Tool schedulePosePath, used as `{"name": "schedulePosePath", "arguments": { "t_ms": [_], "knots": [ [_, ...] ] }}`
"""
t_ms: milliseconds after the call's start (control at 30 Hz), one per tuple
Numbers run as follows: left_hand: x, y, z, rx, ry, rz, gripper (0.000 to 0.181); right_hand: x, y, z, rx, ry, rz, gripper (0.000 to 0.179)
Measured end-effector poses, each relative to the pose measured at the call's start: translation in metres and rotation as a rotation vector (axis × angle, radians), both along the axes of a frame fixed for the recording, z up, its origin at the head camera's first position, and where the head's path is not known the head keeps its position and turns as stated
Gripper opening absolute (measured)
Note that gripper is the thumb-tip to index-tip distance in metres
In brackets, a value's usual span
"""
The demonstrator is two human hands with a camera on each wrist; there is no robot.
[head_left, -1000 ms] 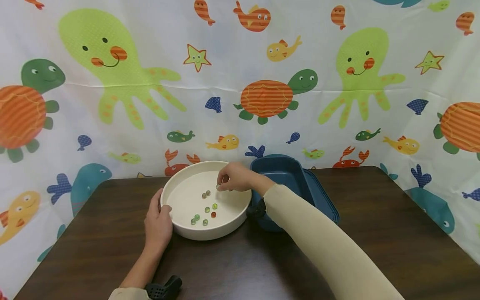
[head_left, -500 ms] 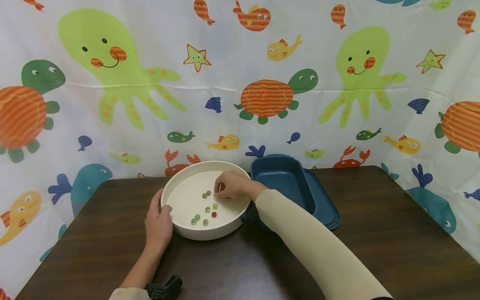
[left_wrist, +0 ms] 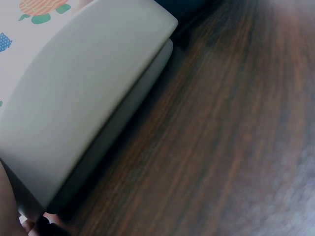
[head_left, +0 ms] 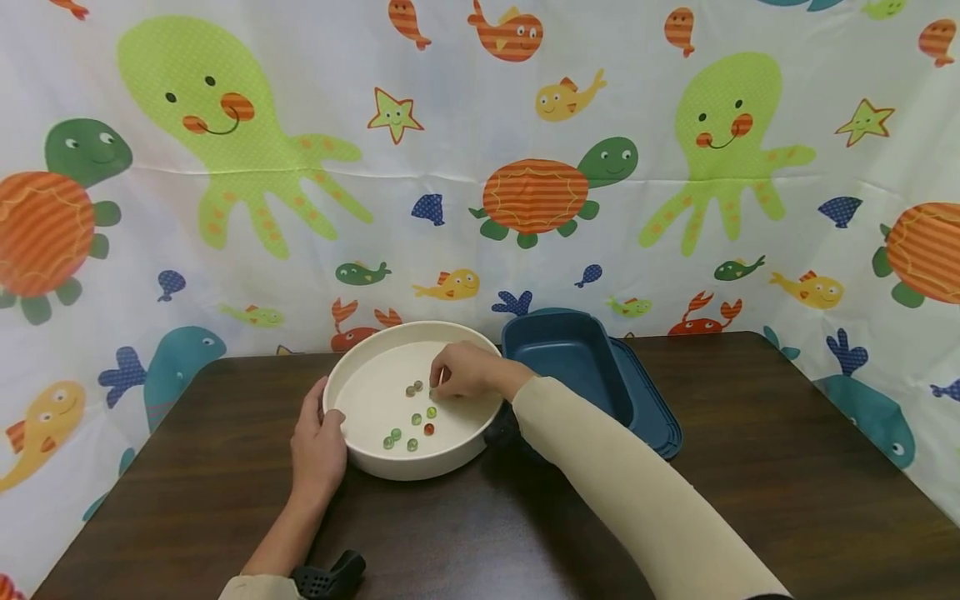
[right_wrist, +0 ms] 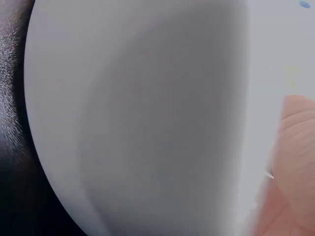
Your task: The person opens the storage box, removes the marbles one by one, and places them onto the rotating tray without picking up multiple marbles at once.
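A round, shallow white tray [head_left: 420,468] sits on the table. My left hand [head_left: 318,442] grips its left side, thumb over the rim; the left wrist view shows mostly the tray's outer wall [left_wrist: 93,88]. Inside, my right hand [head_left: 468,371] pinches a small glass marble [head_left: 432,393], largely hidden by the fingertips. Two brownish marbles [head_left: 410,391] lie just left of those fingers. Nearer the front are several green marbles [head_left: 416,419] and one red marble [head_left: 429,429]. In the right wrist view the right thumb [right_wrist: 298,147] shows at the edge, blurred.
A deep blue rectangular container [head_left: 570,358] stands right of the tray, partly behind the right forearm. Under it lies a flat blue piece [head_left: 663,429]. A patterned curtain [head_left: 465,100] hangs behind the dark wooden table [head_left: 757,433].
My right hand has shifted slightly left and toward the front inside the tray, then stayed still over the last half second. The left hand keeps its grip on the tray.
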State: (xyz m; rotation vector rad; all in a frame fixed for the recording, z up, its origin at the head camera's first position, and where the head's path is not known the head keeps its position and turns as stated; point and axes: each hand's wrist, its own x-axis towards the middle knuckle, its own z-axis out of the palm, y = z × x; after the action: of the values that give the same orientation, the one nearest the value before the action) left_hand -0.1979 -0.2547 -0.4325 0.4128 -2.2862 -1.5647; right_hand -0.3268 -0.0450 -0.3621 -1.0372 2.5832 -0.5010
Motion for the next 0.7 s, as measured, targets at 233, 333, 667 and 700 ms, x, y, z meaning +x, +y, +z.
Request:
{"name": "schedulePosePath", "arguments": {
  "t_ms": [233, 333, 667, 700],
  "knots": [
    [-0.001, 0.003, -0.001, 0.012, -0.009, -0.009, 0.062, 0.005, 0.027, 0.033, -0.040, 0.017, 0.059, 0.018],
    [-0.002, 0.003, 0.000, 0.016, -0.014, -0.005, 0.063, 0.011, 0.047, 0.046, -0.056, 0.042, 0.079, 0.019],
    [-0.002, 0.001, 0.001, 0.025, -0.031, -0.002, 0.062, 0.027, 0.119, 0.044, -0.058, 0.089, 0.025, 0.013],
    [-0.002, 0.001, 0.001, 0.024, -0.032, -0.004, 0.062, 0.028, 0.124, 0.041, -0.050, 0.082, 0.021, 0.013]
  ]
}}
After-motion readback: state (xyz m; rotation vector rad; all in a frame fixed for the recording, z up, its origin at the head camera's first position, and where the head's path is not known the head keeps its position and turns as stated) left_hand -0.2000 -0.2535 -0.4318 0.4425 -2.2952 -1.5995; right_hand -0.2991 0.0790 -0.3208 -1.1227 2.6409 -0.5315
